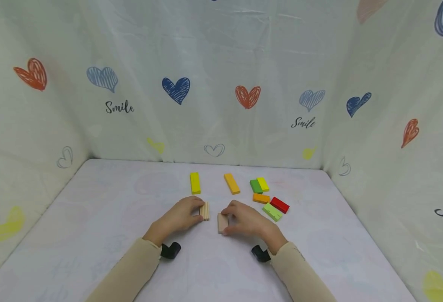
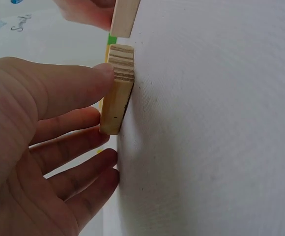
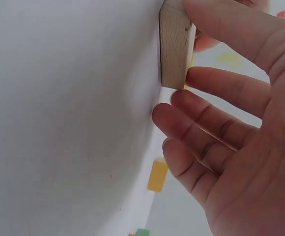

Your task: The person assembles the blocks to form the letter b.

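Observation:
Near the middle of the table, my left hand (image 1: 181,214) pinches a wooden block with striped layers (image 1: 205,211) between thumb and fingers. The left wrist view shows the thumb at the striped end of this block (image 2: 117,105), which stands on the table surface. Just to its right, my right hand (image 1: 247,220) holds a plain pale wooden block (image 1: 221,223) by its two ends. In the right wrist view the thumb lies at one end of the plain block (image 3: 174,51) and the index finger at the other. A narrow gap separates the two blocks.
Beyond the hands lie a yellow block (image 1: 195,183) and a yellow-orange block (image 1: 231,183). A cluster to the right has green (image 1: 255,186), small yellow (image 1: 262,184), orange (image 1: 261,198), red (image 1: 280,204) and light green (image 1: 272,212) blocks. A heart-patterned curtain (image 1: 213,121) borders the table.

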Motion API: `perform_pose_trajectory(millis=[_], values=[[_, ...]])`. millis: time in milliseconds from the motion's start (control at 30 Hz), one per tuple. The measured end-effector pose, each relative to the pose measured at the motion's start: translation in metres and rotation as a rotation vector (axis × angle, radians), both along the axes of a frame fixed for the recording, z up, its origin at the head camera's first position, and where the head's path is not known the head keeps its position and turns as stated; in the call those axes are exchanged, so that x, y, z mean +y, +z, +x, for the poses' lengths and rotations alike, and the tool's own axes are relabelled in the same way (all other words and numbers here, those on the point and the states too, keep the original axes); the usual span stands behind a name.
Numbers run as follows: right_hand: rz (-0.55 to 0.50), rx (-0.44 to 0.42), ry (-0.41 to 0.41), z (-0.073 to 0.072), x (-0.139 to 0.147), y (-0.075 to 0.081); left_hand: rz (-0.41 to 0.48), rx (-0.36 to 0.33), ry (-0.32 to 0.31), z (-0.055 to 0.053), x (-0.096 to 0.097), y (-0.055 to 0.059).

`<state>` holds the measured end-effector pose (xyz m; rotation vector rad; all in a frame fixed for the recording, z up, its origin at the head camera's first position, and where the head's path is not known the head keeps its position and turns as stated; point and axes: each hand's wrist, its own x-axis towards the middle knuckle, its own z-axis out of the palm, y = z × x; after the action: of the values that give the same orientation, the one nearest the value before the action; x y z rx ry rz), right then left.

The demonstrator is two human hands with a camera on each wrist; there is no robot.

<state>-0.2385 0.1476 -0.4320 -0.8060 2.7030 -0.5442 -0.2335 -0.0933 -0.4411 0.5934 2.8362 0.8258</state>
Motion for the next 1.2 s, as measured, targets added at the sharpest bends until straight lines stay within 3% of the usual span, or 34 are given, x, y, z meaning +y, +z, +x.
perform_pose_trajectory(millis=[667, 1200], values=[[-0.026, 0.028, 0.115, 0.012, -0.020, 0.001, -0.021, 0.012, -0.007, 0.001, 0.003, -0.001], [0.007, 0.061, 0.113, 0.019, -0.030, 0.003, -0.025, 0.040, -0.042, 0.000, 0.003, -0.002]])
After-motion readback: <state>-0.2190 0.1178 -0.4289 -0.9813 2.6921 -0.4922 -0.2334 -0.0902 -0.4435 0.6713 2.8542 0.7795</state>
